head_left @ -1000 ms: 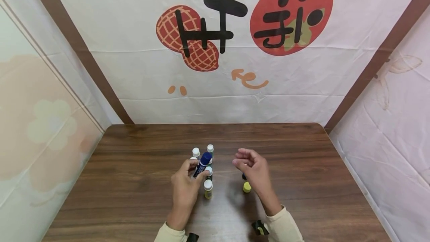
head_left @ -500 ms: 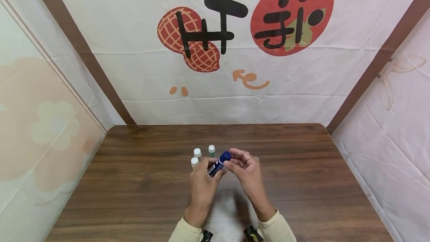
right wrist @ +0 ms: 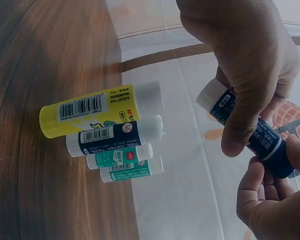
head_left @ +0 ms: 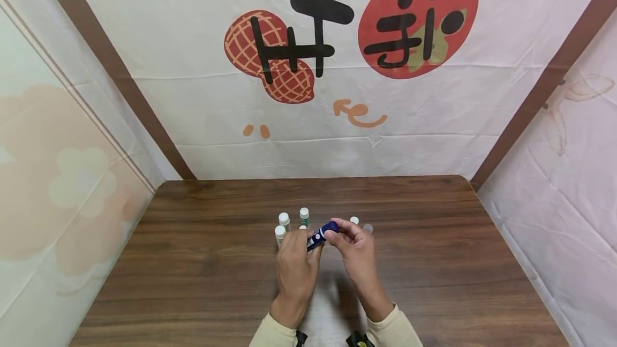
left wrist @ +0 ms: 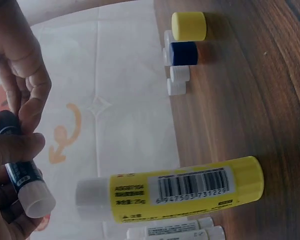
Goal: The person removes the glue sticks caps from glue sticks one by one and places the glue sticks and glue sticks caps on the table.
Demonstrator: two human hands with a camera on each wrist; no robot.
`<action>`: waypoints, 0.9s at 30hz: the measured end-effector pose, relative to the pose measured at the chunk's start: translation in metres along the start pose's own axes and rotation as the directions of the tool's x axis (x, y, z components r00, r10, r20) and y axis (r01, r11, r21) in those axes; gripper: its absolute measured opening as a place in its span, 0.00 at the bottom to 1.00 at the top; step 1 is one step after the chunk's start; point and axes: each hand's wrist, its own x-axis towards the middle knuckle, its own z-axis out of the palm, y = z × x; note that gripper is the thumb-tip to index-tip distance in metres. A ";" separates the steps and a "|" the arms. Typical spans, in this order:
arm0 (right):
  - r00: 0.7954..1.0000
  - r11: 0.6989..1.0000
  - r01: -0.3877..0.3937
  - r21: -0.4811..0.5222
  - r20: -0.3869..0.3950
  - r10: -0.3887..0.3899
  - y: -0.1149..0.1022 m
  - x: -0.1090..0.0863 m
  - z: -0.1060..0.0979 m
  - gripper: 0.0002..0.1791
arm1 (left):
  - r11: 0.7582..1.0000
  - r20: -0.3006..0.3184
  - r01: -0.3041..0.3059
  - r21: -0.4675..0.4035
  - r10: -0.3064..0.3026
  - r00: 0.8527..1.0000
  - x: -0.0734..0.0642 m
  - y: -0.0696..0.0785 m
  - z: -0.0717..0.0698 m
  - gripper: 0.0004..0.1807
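A navy blue glue stick [head_left: 317, 238] is held tilted above the table, between both hands. My left hand [head_left: 296, 266] grips its body, thumb and fingers wrapped around the label. The right hand [head_left: 356, 253] pinches the blue cap [right wrist: 279, 162] between thumb and fingers. The cap is on the glue stick's end. In the right wrist view, a yellow glue stick [right wrist: 87, 110], another navy one [right wrist: 110, 139] and two teal ones [right wrist: 120, 158] stand in a row, each with a white top end. Left of that row are more white-topped sticks [head_left: 283, 219], partly hidden by the left hand.
On the right side stand loose caps: a yellow cap [left wrist: 189, 26], a blue cap [left wrist: 183, 53] and several white caps [left wrist: 180, 73], mostly hidden behind the right hand in the head view. The brown wooden table [head_left: 202, 261] meets a printed cloth wall [head_left: 409, 149] at the back.
My left hand has carried the glue stick to the right and tipped it flatter. The right hand's fingers, apart from it at first, have closed on its cap.
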 end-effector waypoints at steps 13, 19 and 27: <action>0.996 0.996 0.073 -0.050 -0.055 -0.076 -0.008 0.011 -0.032 0.17 | 0.990 -0.047 0.113 -0.083 -0.117 0.992 -0.004 -0.024 -0.025 0.19; 0.990 0.990 0.057 -0.125 -0.121 -0.072 -0.005 0.018 -0.056 0.18 | 0.951 -0.086 0.281 -0.125 -0.293 0.952 -0.005 -0.043 -0.037 0.21; 0.982 0.975 -0.004 -0.220 -0.185 -0.038 0.000 0.019 -0.078 0.19 | 0.909 -0.089 0.371 -0.191 -0.393 0.915 -0.009 -0.056 -0.046 0.18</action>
